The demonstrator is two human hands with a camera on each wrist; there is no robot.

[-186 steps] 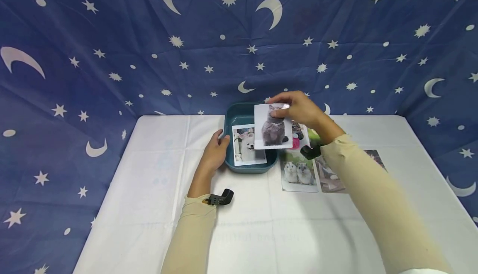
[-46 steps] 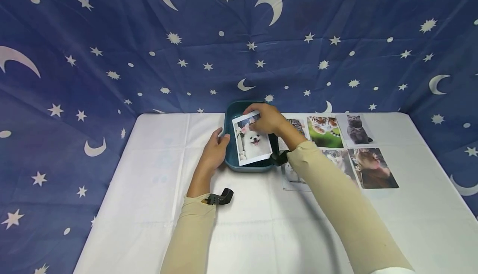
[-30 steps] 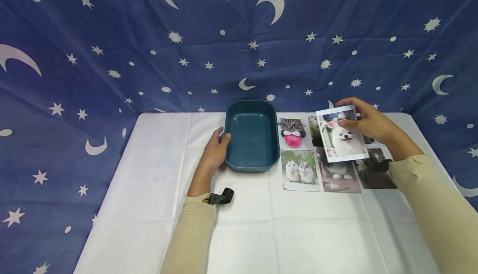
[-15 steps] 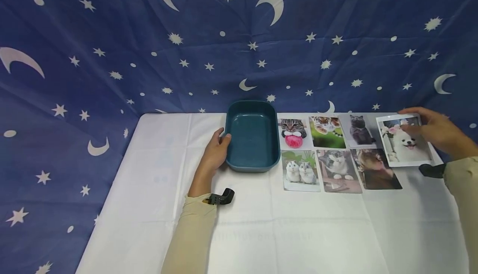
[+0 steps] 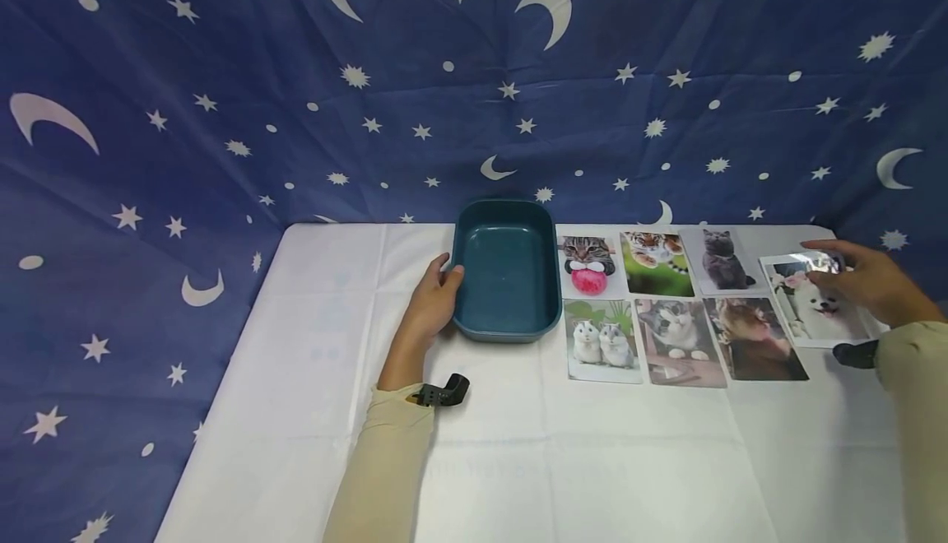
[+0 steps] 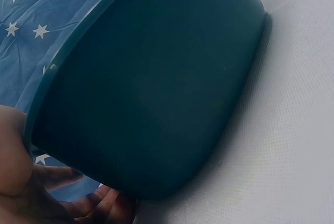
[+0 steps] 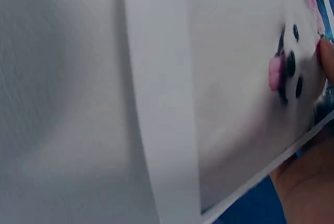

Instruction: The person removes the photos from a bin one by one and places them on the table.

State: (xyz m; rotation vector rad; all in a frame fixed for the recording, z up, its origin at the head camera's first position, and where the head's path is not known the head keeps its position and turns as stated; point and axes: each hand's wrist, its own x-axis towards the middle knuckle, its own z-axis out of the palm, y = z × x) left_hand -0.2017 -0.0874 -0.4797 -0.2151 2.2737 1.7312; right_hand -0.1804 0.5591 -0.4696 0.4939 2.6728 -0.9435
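On the right of the table, my right hand point(image 5: 877, 280) pinches a photo card of a white dog point(image 5: 818, 313) by its upper right edge, thumb on the picture. That card lies low over the tabletop; the right wrist view shows its near edge close above the cloth, with a shadow beside it. My left hand point(image 5: 432, 296) holds the left wall of a teal plastic bin point(image 5: 508, 336), thumb at the rim and fingers along the outside. No cards show inside the bin. In the left wrist view, the bin's outer wall point(image 6: 151, 88) fills most of the picture.
Between the bin and my right hand lie two rows of animal photo cards: a cat with a pink ball point(image 5: 588, 267), a tiger point(image 5: 657, 263), a grey cat point(image 5: 722, 259), hamsters point(image 5: 602, 341), another cat point(image 5: 677, 341) and a brown animal point(image 5: 755, 337). A starry blue cloth point(image 5: 415, 74) hangs behind.
The grey cat card went from my right hand to the back row. My right hand then took the white dog card from the bin, carried it right and lowered it. My left hand stayed.
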